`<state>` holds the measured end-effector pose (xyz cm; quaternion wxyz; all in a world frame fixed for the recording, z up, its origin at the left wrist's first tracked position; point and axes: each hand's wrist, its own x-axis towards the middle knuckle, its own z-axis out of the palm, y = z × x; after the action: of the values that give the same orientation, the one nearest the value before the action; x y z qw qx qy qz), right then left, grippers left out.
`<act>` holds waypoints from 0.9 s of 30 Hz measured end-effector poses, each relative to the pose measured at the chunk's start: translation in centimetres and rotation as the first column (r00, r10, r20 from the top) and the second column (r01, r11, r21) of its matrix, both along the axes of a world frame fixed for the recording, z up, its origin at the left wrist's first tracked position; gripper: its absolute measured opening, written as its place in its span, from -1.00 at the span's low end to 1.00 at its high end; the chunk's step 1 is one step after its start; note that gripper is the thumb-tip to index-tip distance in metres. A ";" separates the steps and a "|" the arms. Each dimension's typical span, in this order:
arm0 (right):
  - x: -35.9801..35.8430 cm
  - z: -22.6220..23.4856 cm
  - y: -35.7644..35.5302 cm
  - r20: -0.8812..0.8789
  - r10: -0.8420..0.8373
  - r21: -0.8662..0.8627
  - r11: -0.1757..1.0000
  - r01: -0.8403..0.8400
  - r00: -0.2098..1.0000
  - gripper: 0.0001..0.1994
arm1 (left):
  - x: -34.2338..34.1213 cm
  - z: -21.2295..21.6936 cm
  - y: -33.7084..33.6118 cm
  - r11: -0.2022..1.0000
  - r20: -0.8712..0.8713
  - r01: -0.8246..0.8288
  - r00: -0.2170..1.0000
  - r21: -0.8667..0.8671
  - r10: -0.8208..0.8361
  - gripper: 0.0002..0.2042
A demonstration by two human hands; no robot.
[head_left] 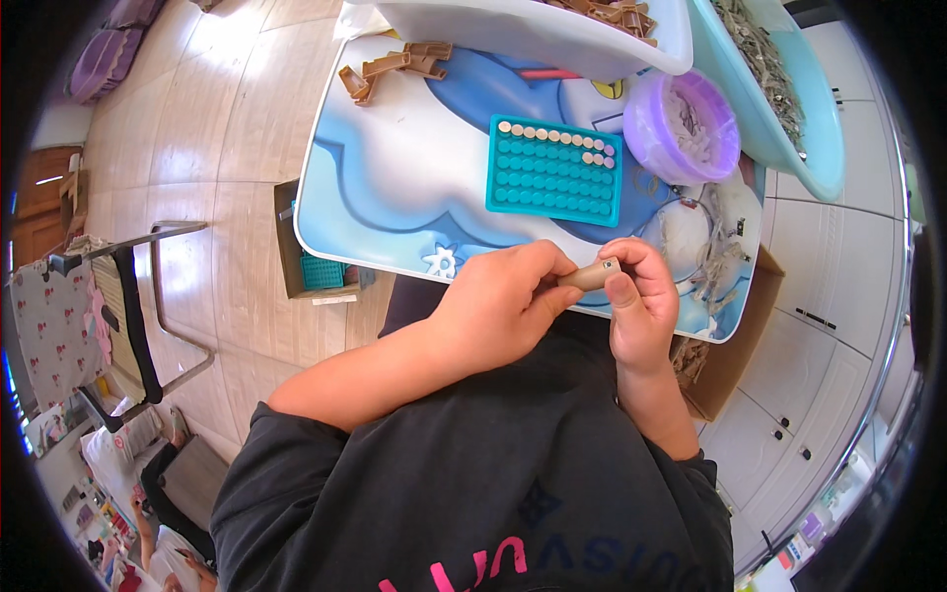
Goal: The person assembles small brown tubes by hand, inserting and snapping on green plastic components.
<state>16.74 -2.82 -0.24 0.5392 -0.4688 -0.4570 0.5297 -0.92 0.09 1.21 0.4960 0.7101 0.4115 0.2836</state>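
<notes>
In front of my body, at the near table edge, both hands hold a small tan tube-shaped piece point(590, 275). My left hand point(508, 299) pinches its left end between thumb and fingers. The thumb and fingers of my right hand point(641, 298) close on its right end, where a small dark spot or hole shows. Just beyond my hands lies a teal tray point(552, 213) with rows of round wells. Small pale round pieces point(552, 136) fill its far row, and several more sit at the right of the second row.
Loose brown plastic pieces point(387, 65) lie at the table's far left. A white bin point(552, 41) holds similar brown parts. Right of the tray stands a purple tub point(656, 148), beside a light blue basin point(824, 163) of greyish parts. A person point(178, 553) is at lower left.
</notes>
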 end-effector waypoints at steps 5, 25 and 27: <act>0.7 0.4 0.6 0.317 0.076 0.075 0.992 -0.105 0.945 -0.76 | 0.4 -0.5 1.0 0.562 0.466 0.277 0.856 -0.780 0.225 -0.76; 6.7 4.5 16.2 0.990 -0.053 0.030 0.984 -0.174 -0.129 -0.88 | 0.5 -1.5 1.4 0.347 0.539 0.419 0.726 -0.839 0.427 -0.77; 6.6 5.5 15.4 0.999 -0.045 0.043 0.992 -0.117 -0.013 -0.87 | 0.4 -1.6 1.3 0.361 0.540 0.409 0.714 -0.838 0.445 -0.76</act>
<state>23.34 12.55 5.27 0.0658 -0.6625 -0.7457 0.0254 -0.52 1.40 -0.44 0.9170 0.1283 0.2833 0.2499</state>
